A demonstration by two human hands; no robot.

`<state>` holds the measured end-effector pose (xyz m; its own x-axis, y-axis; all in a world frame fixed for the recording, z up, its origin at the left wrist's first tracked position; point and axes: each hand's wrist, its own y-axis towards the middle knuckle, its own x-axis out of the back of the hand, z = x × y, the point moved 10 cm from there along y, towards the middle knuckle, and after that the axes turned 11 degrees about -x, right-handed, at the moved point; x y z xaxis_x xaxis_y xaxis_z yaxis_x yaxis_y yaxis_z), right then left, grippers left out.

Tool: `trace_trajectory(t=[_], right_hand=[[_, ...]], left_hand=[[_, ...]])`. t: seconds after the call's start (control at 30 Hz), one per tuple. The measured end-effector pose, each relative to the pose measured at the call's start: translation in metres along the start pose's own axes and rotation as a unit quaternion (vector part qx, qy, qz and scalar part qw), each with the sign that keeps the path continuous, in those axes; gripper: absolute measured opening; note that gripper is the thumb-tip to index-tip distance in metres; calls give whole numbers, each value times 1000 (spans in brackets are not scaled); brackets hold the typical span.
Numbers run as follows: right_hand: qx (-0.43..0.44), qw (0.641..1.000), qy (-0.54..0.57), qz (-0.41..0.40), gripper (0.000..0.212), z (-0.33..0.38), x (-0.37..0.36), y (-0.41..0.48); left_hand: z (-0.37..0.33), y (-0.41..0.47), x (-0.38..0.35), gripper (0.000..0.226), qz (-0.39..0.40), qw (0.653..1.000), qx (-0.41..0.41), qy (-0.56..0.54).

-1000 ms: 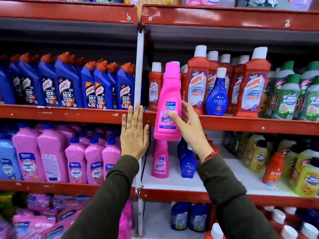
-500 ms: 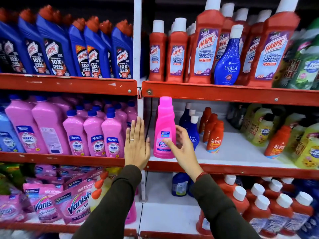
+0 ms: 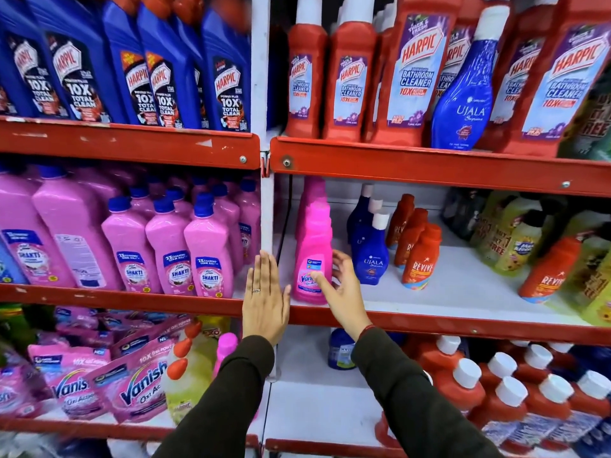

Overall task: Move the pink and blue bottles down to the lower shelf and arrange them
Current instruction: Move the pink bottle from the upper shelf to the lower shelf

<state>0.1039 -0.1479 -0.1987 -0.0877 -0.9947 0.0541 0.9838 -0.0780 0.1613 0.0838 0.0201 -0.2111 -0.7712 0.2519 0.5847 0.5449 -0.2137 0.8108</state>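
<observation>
A pink Vanish bottle stands upright at the front left of the lower shelf, in front of a second pink bottle. My right hand is on it, thumb on the label and fingers around its right side. My left hand is held flat and empty just left of the bottle, in front of the white post. Blue Ujala bottles stand in a row to the right of the pink one. One more blue Ujala bottle stands on the upper shelf among red Harpic bottles.
Orange Revive bottles stand right of the blue ones, yellow-green bottles further right. Pink Shakti bottles fill the left bay, blue Harpic bottles above them. Bare white shelf surface lies between the Revive groups.
My right hand has brought the pink bottle down from the upper shelf and it now stands on the lower shelf. My left hand followed it down beside it.
</observation>
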Motion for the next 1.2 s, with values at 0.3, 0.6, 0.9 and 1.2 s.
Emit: trace_trajectory(t=[0.3, 0.6, 0.9, 1.2], right_hand=[[-4, 1000, -15, 4, 57, -8, -8, 3], [5, 999, -46, 0, 60, -2, -7, -2], [198, 913, -315, -167, 54, 55, 34, -42], [299, 822, -393, -282, 61, 139, 100, -70]], left_hand=[[1, -1, -4, 78, 4, 1000, -7, 28], [-1, 0, -1, 76, 24, 997, -2, 69], [-49, 29, 43, 70, -17, 1000, 5, -24], [-118, 104, 90, 74, -87, 993, -56, -61]])
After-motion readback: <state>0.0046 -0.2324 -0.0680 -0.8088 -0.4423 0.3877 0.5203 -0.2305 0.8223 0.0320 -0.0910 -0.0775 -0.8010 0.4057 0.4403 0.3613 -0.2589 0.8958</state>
